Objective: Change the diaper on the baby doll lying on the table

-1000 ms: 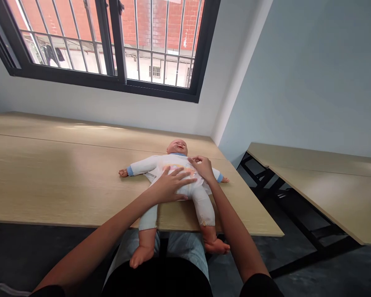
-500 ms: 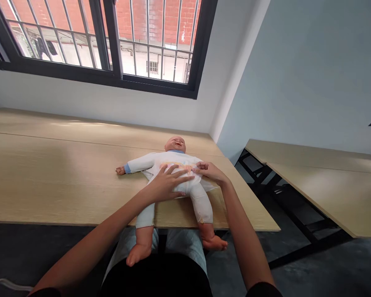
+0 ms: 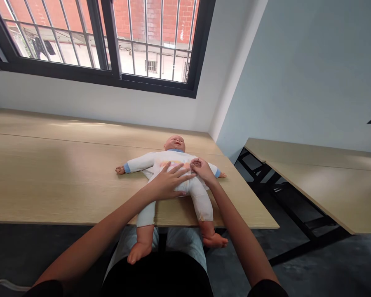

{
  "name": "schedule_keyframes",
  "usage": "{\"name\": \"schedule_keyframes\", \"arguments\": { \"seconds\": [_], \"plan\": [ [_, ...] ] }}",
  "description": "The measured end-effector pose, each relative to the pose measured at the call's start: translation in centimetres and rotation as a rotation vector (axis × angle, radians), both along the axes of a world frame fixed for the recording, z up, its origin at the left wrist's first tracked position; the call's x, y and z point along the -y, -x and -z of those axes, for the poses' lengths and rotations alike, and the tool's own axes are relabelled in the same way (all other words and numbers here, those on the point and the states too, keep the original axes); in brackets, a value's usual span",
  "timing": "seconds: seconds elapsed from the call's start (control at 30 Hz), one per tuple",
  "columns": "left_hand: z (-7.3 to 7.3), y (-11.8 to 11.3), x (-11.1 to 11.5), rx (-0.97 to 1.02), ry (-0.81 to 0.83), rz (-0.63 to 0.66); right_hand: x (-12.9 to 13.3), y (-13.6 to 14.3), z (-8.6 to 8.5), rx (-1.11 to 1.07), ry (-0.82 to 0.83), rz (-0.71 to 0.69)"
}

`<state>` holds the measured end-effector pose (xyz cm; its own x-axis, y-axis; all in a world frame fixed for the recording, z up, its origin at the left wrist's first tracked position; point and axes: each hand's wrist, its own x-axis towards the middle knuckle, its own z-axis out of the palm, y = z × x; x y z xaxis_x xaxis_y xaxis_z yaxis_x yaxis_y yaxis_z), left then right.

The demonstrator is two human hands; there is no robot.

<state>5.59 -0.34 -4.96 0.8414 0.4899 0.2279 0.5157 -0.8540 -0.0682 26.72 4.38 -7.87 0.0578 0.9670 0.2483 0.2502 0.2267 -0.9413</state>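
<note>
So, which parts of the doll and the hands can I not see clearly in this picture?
Head view only:
- Baby doll belly and the print on its white suit: covered by the left hand.
- Right hand fingertips: curled at the suit, too small to tell if they pinch fabric.
- Left hand palm: faces down, hidden.
- Window top: cut off by the edge.

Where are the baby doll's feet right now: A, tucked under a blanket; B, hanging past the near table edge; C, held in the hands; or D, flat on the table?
B: the baby doll lies on its back on the table, lower legs and feet hanging past its near edge.
</note>
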Motion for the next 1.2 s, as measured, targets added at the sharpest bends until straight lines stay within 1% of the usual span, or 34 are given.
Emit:
{"name": "schedule_keyframes", "arguments": {
  "seconds": [0.07, 0.13, 0.23, 0.3, 0.4, 0.5, 0.57, 0.7, 0.77, 0.87, 0.93, 1.0, 1.1, 1.2],
  "plan": [
    [-0.4, -0.3, -0.2, -0.002, 0.034, 0.021, -0.3, -1.0, -0.2, 0.065, -0.058, 0.133],
    [-0.8, -0.7, -0.6, 0.009, 0.063, 0.031, -0.1, -2.2, -0.6, 0.111, -0.092, 0.223],
    [-1.1, -1.5, -1.3, 0.023, 0.096, 0.030, 1.6, -4.3, -0.5, 0.314, -0.106, 0.336],
    [-1.2, -2.0, -1.7, 0.024, 0.112, 0.019, 3.4, -5.4, 0.4, 0.484, -0.074, 0.386],
    [-1.1, -2.6, -2.1, 0.019, 0.127, 0.003, 6.0, -6.4, 2.4, 0.643, -0.037, 0.376],
    [-1.0, -2.7, -2.3, 0.014, 0.137, -0.007, 7.4, -6.7, 3.8, 0.711, -0.040, 0.312],
    [-1.0, -2.7, -2.3, 0.005, 0.139, -0.012, 7.7, -6.5, 4.0, 0.677, -0.042, 0.265],
    [-1.0, -2.5, -2.2, -0.010, 0.145, -0.017, 8.6, -5.4, 3.3, 0.462, -0.012, 0.164],
    [-1.0, -2.5, -2.1, -0.019, 0.146, -0.024, 9.4, -4.4, 3.2, 0.381, 0.002, 0.152],
    [-1.0, -2.6, -2.1, -0.032, 0.151, -0.027, 10.3, -2.8, 3.2, 0.249, -0.031, 0.152],
    [-1.0, -2.6, -2.1, -0.031, 0.159, -0.019, 10.5, -1.8, 3.1, 0.136, -0.065, 0.144],
    [-1.0, -2.5, -2.1, -0.035, 0.166, -0.010, 10.5, -1.1, 2.6, 0.040, -0.078, 0.096],
    [-1.0, -2.4, -2.1, -0.050, 0.167, 0.002, 10.9, -0.5, 1.6, 0.010, -0.037, -0.026],
    [-1.2, -2.3, -2.0, -0.048, 0.176, 0.012, 12.4, 0.1, 1.0, 0.106, 0.025, -0.111]
  ]
}}
